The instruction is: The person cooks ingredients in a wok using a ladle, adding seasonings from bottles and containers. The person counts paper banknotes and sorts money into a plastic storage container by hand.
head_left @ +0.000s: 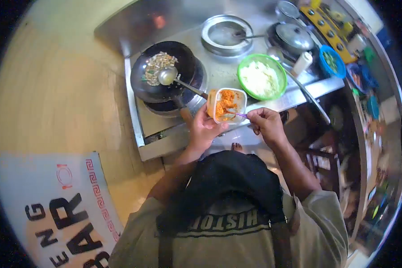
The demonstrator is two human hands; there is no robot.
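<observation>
My left hand [204, 129] is wrapped round a clear square plastic tub [242, 99], tilted so its inside faces me. An orange-red paste [224, 102] lies in the tub. Between the fingers of my right hand [269, 125] is a thin purple spoon handle [239, 115], its far end sunk in the paste. To the left, a black wok [140, 87] holds chopped pale food pieces [161, 61]. A metal ladle [167, 76] rests in the wok, its handle reaching toward the tub and my left hand.
A green basin [241, 82] of white shreds stands on the steel stove [221, 73]. Behind are a steel ring-shaped pan [208, 38] and a lidded pot [295, 36]. A white bottle [303, 63], a blue bowl [342, 70] and a long metal utensil [315, 102] are on the right.
</observation>
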